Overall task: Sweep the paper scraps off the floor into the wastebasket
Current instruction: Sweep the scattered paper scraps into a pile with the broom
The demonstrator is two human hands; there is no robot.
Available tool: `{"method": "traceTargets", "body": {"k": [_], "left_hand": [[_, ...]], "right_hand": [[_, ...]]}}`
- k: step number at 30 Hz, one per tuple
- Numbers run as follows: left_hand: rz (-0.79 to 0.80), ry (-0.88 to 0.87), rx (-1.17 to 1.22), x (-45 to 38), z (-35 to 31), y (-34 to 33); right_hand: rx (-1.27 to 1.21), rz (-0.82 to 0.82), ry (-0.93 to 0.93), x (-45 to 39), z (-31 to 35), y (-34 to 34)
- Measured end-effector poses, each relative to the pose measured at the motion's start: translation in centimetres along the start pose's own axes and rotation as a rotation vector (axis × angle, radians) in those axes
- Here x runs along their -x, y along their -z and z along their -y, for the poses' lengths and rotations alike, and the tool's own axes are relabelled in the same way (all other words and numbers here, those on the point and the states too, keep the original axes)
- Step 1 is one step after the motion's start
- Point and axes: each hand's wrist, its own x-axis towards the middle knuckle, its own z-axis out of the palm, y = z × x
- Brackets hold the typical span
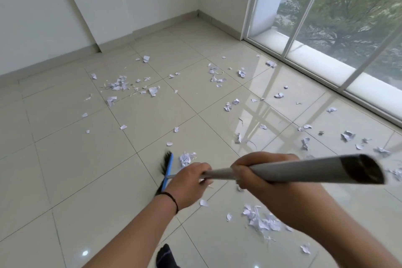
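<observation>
Still Scattered: Light Scraps, a Stiff Broom, No Basket in Sight

Head view. Clearly both hands are wrapped around the broom handle (272,171), a grey rigid pole that runs from near the camera down to the floor (76,159). The left hand (188,183) is closed on the lower part of the pole, a dark band at its wrist; the right hand (263,172) is clamped higher up, just behind it. The broom head (166,169), blue-backed with dark bristles, sits on the tile just left of a crumpled scrap (186,159).

The paper scraps (118,85) lie loose over much of the floor: a cluster toward the far wall, another band along the window (326,28), and a gathered heap (261,221) near the person's feet. They look torn and crumpled, very light and soft, so I judge they will slide easily on the glossy tile but may flutter or skip past the bristles if struck fast. Short, low strokes should suit them. The pole looks stiff and smooth; the two-handed hold, one hand low for steering and one high for drive, seems the right grip.

As for containers, no wastebasket shows anywhere in this view, nor a dustpan, so what it holds cannot be told.
</observation>
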Motion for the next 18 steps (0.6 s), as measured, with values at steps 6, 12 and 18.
{"method": "traceTargets", "body": {"k": [6,12,18], "left_hand": [[0.273,0.189,-0.207,1.0,0.6,-3.8],[0.234,0.118,-0.098,0.1,-5.2,-8.6],[0.054,-0.101,-0.101,-1.5,-11.5,-10.1]], "right_hand": [[-0.012,0.125,0.023,3.2,-5.5,-3.7],[0.180,0.114,0.091,5.1,-7.0,2.8],[0.160,0.004,-0.035,7.1,-5.1,11.4]]}}
